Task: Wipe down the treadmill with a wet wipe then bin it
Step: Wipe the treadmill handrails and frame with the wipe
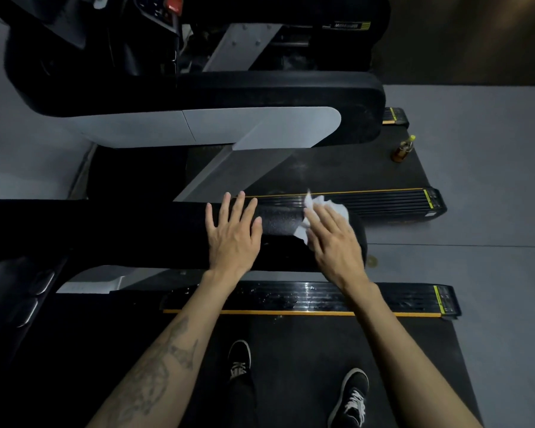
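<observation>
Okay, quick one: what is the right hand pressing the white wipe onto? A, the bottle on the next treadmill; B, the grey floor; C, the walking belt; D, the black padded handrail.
D: the right hand lies flat on the wet wipe, pressing it against the black padded handrail, beside the left hand.

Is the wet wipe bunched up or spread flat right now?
Bunched: the wet wipe crumples unevenly under the right hand on the handrail.

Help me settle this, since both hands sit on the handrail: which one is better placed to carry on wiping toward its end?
The right hand. It already presses the wet wipe flat against the black handrail, nearest the rail's rounded end. The left hand lies bare and flat on the rail, farther from that end, holding nothing.
</observation>
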{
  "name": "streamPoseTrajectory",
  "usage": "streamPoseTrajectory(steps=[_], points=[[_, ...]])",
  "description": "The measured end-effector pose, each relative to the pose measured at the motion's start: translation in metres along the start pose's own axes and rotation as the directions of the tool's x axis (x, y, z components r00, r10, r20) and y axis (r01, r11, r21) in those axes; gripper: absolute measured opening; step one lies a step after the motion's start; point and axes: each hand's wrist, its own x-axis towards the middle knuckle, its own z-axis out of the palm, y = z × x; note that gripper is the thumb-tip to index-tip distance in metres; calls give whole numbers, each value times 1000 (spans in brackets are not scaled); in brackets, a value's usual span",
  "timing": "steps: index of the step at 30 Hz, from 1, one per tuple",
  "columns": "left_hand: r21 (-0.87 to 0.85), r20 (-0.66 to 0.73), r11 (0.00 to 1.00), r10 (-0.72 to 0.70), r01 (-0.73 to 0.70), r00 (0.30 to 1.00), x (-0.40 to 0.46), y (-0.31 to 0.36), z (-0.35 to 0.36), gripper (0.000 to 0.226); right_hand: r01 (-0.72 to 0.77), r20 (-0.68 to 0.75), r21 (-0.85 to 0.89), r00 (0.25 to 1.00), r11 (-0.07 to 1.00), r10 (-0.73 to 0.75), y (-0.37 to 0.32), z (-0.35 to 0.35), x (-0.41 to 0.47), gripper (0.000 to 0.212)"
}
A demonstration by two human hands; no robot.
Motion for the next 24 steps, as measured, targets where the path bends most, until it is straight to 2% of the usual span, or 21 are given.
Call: streamPoseTrajectory(steps=[3,5,8,10,12,15,17,18,19,23,24], points=[[1,-4,1000,-6,6,1000,0,-1,-1,56,-203,40,-57,978,978,205,-13,1,20,61],[-5,-2,1000,-9,9,1000,-1,-1,0,57,-254,65,-40,964,966,256,-31,6,35,64],[-26,-3,1000,-11,11,1000,-2,0,0,58,-138,51,-15,989,990,139,-38,9,25,64],[-38,-10,999,-15,14,1000,-4,1,1,58,-26,14,14,1000,1000,26,-25,7,-2,55],[-55,-23,998,-12,11,1000,-7,4,3,57,1,-41,74,999,997,3,-8,3,-26,51],[-73,-57,997,-4,0,998,-10,9,3,53,-174,-95,95,978,980,183,-7,6,-16,51],[-93,-62,996,10,-16,998,-10,13,4,53,-318,-47,81,946,945,322,-22,8,7,58],[-103,-63,994,17,-24,998,-11,15,4,53,-332,-19,63,943,941,334,-30,10,15,60],[-109,-63,994,25,-32,998,-11,17,5,54,-300,-9,44,954,953,300,-35,12,17,60],[-111,-68,992,53,-60,996,-12,25,7,56,-21,-21,31,1000,999,21,-19,8,-14,53],[-123,-65,991,52,-59,997,-11,28,8,55,1,-44,38,999,999,1,-11,6,-24,52]])
